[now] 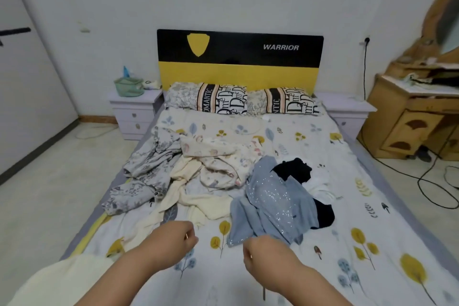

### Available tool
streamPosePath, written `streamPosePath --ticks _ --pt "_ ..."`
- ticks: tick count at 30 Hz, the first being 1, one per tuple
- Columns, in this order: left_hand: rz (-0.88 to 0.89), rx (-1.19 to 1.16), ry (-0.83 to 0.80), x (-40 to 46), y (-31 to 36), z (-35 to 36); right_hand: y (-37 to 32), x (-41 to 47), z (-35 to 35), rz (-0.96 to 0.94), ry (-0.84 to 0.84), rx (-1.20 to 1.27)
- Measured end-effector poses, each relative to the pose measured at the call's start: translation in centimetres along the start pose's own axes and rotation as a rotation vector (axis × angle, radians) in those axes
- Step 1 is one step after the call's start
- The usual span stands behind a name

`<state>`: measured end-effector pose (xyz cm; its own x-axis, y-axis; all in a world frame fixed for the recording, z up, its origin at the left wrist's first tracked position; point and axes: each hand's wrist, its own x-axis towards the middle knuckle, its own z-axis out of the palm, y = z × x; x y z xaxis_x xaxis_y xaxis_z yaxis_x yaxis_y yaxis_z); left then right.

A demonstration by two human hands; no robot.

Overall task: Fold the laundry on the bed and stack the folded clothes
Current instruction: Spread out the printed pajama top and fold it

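Both hands' fingers [191, 236] curled, holding nothing, just short of blue garment [270, 204].

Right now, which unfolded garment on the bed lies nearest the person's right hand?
The sparkly blue-grey garment: its hem reaches the right hand; the cream, floral and grey ones lie farther off.
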<state>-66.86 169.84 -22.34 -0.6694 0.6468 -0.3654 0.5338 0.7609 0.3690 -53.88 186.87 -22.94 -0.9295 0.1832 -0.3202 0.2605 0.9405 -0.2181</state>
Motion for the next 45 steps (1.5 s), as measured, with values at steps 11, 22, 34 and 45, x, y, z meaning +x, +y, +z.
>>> streamPosePath --ticks 11,22,34,45 --pt "-0.058 -0.005 0.060 7.8 5.2 1.4 9.9 6.8 -3.1 0.042 -0.067 -0.050" --pt "-0.093 0.073 0.091 21.1 1.2 3.1 15.3 18.9 -1.9 0.105 -0.064 -0.071" --pt "-0.139 0.145 0.169 36.8 -5.9 9.1 16.1 36.7 7.3 0.049 0.076 -0.145" --pt "-0.100 0.146 0.077 46.5 -10.3 14.0 16.6 46.1 11.6 0.066 0.089 -0.111"
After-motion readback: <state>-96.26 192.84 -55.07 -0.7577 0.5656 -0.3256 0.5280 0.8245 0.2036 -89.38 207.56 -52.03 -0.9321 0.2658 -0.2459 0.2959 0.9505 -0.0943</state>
